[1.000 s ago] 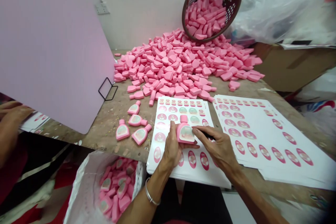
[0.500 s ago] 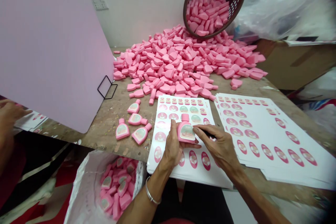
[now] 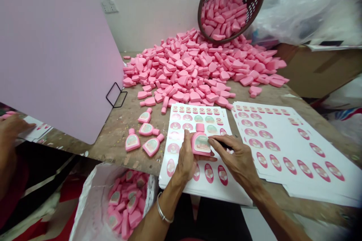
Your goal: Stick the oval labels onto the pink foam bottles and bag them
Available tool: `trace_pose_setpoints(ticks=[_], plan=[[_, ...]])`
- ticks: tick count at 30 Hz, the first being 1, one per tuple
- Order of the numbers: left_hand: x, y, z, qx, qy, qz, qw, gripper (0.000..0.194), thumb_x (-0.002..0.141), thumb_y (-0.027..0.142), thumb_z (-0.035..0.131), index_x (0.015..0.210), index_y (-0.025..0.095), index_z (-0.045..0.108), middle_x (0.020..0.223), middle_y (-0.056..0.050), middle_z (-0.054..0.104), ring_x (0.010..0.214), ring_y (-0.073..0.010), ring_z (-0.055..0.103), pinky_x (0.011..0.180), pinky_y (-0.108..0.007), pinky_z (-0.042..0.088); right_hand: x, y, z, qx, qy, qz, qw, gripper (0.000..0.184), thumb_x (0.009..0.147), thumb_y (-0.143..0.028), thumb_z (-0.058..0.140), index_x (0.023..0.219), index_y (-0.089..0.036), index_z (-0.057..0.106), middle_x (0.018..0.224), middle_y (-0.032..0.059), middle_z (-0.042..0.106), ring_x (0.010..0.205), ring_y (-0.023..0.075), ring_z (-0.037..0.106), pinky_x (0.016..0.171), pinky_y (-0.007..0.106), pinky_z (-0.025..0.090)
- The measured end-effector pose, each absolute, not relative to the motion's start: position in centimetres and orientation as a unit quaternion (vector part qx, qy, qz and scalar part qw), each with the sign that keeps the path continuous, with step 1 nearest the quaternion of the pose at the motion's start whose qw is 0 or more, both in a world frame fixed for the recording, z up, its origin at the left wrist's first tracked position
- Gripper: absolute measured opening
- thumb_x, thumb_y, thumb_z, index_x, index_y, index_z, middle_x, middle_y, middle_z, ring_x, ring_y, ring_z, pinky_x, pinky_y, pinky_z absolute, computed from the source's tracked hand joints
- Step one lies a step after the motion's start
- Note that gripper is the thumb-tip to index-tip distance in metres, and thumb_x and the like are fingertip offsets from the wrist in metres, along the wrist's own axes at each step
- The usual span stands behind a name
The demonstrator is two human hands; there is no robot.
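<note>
my left hand [image 3: 186, 158] grips a pink foam bottle [image 3: 200, 141] on the sticker sheet [image 3: 195, 128], and my right hand [image 3: 236, 160] presses on its oval label [image 3: 202, 144]. kinda tight: sheet sits at the table edge [image 3: 127, 169], loose pink pile [image 3: 183, 67] just behind, more sheets [image 3: 283, 147] just right. bottle's upright, cap pointing away from me.

You can read GRATEFUL in black capitals on the white wall [image 3: 158, 11], with RESPECT clipped above it; the print on the sticker sheets [image 3: 195, 118] is too small to read.
</note>
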State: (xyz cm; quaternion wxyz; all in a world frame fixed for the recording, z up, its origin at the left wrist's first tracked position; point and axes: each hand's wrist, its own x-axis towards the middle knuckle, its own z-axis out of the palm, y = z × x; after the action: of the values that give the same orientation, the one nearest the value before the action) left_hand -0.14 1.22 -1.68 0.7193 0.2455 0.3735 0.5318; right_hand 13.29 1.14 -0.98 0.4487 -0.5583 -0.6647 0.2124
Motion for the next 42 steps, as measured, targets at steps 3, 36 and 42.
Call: trace_pose_setpoints(ticks=[3, 36, 42], plan=[[-0.2, 1.2, -1.9, 0.242, 0.373, 0.532, 0.72, 0.062, 0.089, 0.065, 0.036, 0.111, 0.014, 0.062, 0.095, -0.01, 0.07, 0.074, -0.02, 0.069, 0.067, -0.036, 0.06, 13.3, 1.2, -0.9, -0.556, -0.669, 0.206, 0.449, 0.021, 0.084, -0.041, 0.062, 0.086, -0.022, 0.072, 0.079, 0.0037, 0.07, 0.07, 0.0175, 0.058, 0.064, 0.032, 0.047], [-10.6, -0.6, -3.6, 0.481, 0.675, 0.434, 0.354, 0.038, 0.083, 0.054, 0.05, 0.086, 0.018, 0.063, 0.083, -0.009, 0.069, 0.075, -0.0242, 0.064, 0.068, -0.032, 0.049, 14.6, 12.3, -1.7, -0.623, -0.685, 0.184, 0.33, 0.04, 0.082, -0.056, 0.054, 0.092, -0.019, 0.067, 0.085, 0.0059, 0.07, 0.074, 0.0193, 0.064, 0.064, 0.029, 0.048], [-12.6, 1.6, -4.7, 0.529, 0.776, 0.281, 0.199, 0.035, 0.089, 0.044, 0.04, 0.099, 0.019, 0.064, 0.09, -0.011, 0.069, 0.087, -0.0296, 0.065, 0.074, -0.038, 0.048, 11.5, 21.2, -2.6, -0.713, -0.646, 0.083, 0.261, 0.058, 0.073, -0.064, 0.06, 0.093, -0.01, 0.065, 0.088, 0.0198, 0.068, 0.086, 0.0324, 0.063, 0.069, 0.041, 0.045]])
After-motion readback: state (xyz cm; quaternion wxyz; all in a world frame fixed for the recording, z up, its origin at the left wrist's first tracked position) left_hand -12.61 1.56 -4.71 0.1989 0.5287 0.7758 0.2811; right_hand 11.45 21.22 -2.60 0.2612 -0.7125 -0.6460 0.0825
